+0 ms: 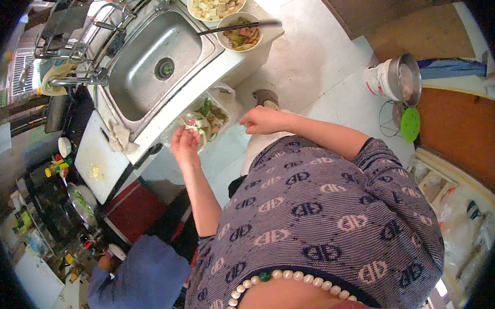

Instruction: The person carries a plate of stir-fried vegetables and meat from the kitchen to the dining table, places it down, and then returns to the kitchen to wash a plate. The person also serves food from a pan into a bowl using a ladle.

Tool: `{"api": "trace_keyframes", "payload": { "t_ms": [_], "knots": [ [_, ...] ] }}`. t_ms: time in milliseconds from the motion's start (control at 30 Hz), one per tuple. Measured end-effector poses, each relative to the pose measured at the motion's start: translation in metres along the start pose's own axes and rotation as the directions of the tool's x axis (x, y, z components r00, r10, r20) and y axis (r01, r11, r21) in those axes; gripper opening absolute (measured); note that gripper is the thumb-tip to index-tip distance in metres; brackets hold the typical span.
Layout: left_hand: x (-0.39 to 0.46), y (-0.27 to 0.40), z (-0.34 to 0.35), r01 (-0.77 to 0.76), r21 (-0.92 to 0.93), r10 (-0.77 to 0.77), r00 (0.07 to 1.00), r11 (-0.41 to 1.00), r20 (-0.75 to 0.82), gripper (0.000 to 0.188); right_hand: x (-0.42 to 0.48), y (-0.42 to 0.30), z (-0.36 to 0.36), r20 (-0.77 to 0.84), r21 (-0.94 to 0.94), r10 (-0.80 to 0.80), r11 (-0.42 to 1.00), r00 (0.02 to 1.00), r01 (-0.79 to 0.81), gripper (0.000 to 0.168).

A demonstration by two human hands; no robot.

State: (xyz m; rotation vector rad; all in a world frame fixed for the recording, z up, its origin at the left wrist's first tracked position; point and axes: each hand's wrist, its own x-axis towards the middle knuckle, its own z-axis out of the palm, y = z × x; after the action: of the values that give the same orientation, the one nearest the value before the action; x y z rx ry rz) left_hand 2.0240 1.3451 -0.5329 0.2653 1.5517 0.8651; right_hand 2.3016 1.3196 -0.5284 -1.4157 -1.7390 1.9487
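Observation:
My left hand (pixel 185 146) is over a plastic-lined waste bin (pixel 223 98) below the counter's front edge. Its fingertips meet a crumpled white wrapper (pixel 195 124) with red marks; whether they grip it is unclear. Green leaf scraps (pixel 207 108) and other food waste lie in the bin. To the right of the bin, my right hand (pixel 262 120) hangs in the air with loosely bent fingers and nothing visible in it.
Beyond the bin is a steel sink (pixel 142 76). Bowls of cubed tofu (pixel 217 3) and cooked food (pixel 239 35), with chopsticks (pixel 228 28), stand by it. A cutting board (pixel 101 162) holds yellow bits. Someone in blue (pixel 141 281) works near a pan (pixel 82 204). A bucket (pixel 380 80) stands right.

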Motion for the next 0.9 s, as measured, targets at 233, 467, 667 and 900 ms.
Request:
{"api": "trace_keyframes", "payload": {
  "t_ms": [233, 467, 667, 900],
  "knots": [
    [0.004, 0.004, 0.035, -0.032, -0.067, 0.032, 0.999, 0.997, -0.005, 0.022, 0.007, 0.006, -0.043, 0.055, -0.133, 0.083, 0.988, 0.995, -0.075, 0.03],
    [0.0, -0.025, 0.115, 0.011, 0.0, -0.011, 0.999, 1.0, 0.036, 0.026, -0.004, 0.018, -0.114, -0.013, -0.011, -0.106, 0.994, 0.994, 0.106, 0.022],
    [-0.016, -0.058, 0.204, 0.17, 0.053, -0.168, 0.985, 0.984, -0.047, 0.054, 0.001, 0.012, -0.201, -0.273, -0.126, -0.283, 0.958, 0.919, 0.258, 0.015],
    [-0.048, -0.075, 0.245, 0.167, -0.069, -0.179, 0.951, 0.984, -0.252, 0.065, 0.038, 0.082, -0.278, 0.032, -0.192, 0.168, 0.968, 0.985, -0.159, 0.03]
  ]
}}
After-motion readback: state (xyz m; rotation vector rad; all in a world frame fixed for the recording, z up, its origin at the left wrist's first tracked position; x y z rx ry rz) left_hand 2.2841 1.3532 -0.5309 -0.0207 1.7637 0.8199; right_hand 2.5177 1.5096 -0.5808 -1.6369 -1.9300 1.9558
